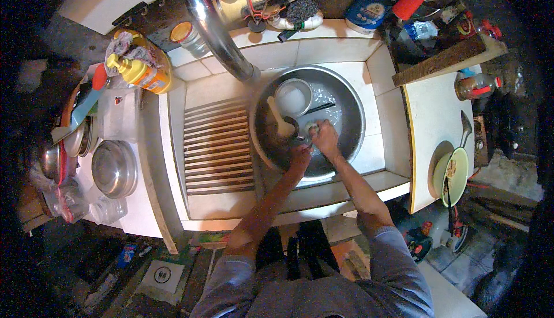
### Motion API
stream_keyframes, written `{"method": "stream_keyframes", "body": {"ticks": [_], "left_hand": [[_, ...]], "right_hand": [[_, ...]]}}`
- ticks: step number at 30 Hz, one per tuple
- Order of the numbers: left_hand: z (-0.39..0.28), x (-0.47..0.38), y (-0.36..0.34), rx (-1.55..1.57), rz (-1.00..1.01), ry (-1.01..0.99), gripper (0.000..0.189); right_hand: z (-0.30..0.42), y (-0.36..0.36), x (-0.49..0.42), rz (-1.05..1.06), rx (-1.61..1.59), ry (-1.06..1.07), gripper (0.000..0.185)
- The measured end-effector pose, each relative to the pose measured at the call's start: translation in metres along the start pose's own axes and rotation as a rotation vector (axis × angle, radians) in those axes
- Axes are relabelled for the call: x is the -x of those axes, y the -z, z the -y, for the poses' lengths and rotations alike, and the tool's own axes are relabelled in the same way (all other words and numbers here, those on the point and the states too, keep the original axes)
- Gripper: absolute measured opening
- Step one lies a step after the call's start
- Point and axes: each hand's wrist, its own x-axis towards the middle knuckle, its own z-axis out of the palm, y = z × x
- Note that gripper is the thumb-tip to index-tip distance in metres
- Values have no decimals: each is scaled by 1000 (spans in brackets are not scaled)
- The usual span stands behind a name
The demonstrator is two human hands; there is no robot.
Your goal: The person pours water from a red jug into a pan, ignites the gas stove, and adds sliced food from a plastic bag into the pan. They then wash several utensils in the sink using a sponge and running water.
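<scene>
A large round steel basin [361, 134] stands in the tiled sink with water in it. My right hand [325, 138] is over the water, gripping a pale, crumpled scrubber [310, 126]. Close beside it, my left hand [300, 157] pinches what looks like a thin metal utensil, mostly hidden by the fingers. A pale rice paddle [280, 118] leans in the basin across a small dark vessel. Behind these sits a metal bowl [294, 97] with whitish contents. Dark chopsticks [321, 108] lie to its right.
A curved metal faucet [216, 32] reaches over the sink, left of the basin. Wooden slats [218, 147] cover the sink's left side. A yellow pump bottle [145, 75] and steel bowls [113, 168] stand left. At right are a green bowl [442, 173] and a wooden board [441, 60].
</scene>
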Motion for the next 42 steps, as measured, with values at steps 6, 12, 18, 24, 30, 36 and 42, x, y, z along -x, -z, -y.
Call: {"method": "stream_keyframes", "body": {"ticks": [6,12,18,24,30,36,42], "left_hand": [[-61,25,30,-194,19,-256,15],[-155,62,87,-138,18,-392,12],[-232,64,158,-1051,81,-297,10],[-220,16,153,-1267,196,-472,11],[-213,11,145,-1362,76,-564,11],[-192,38,115,-970,185,-634,17],[-140,59,3,653,411,575,40]], "right_hand": [[-25,9,-7,-50,89,266,25],[-15,48,-9,214,400,384,35],[-1,51,-45,1,325,338,44],[-4,12,-61,124,467,410,32],[-23,44,-69,52,684,805,19],[-50,132,-28,248,360,528,8],[-30,106,62,454,-833,-532,14]]}}
